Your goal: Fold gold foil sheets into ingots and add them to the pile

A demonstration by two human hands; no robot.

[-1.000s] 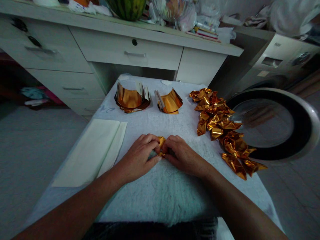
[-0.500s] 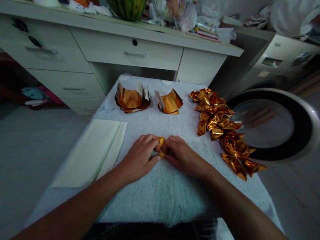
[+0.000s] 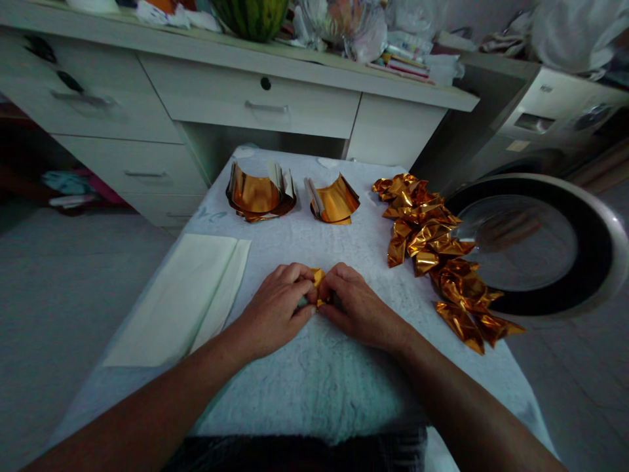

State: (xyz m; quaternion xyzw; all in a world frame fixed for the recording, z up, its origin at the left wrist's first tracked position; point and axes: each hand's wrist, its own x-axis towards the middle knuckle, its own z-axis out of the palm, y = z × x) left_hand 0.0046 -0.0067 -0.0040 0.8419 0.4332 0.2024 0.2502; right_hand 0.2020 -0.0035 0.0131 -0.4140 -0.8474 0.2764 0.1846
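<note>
Between my hands, low over the cloth-covered table [image 3: 289, 393], is a small piece of gold foil paper [image 3: 318, 276], mostly hidden by fingers. My left hand [image 3: 282, 301] grips its left side with fingers bent and thumb pressed in. From the right, my right hand [image 3: 358, 305] pinches the other side, its fingertips almost meeting the left ones. Beyond them stand two curved stacks of gold foil sheets, a larger stack [image 3: 255, 195] and a smaller stack [image 3: 337, 200]. Folded gold foil pieces [image 3: 430, 236] lie heaped along the table's right side.
Pale paper sheets [image 3: 171, 295] lie at the table's left. A white drawer cabinet [image 3: 265, 98] stands behind, with a watermelon [image 3: 250, 16] and plastic bags on top. To the right, a washing machine's round door [image 3: 599, 242] hangs open beside the table.
My fingers have shifted slightly around the gold foil paper, with the right fingertips raised a little. Everything else stays where it was.
</note>
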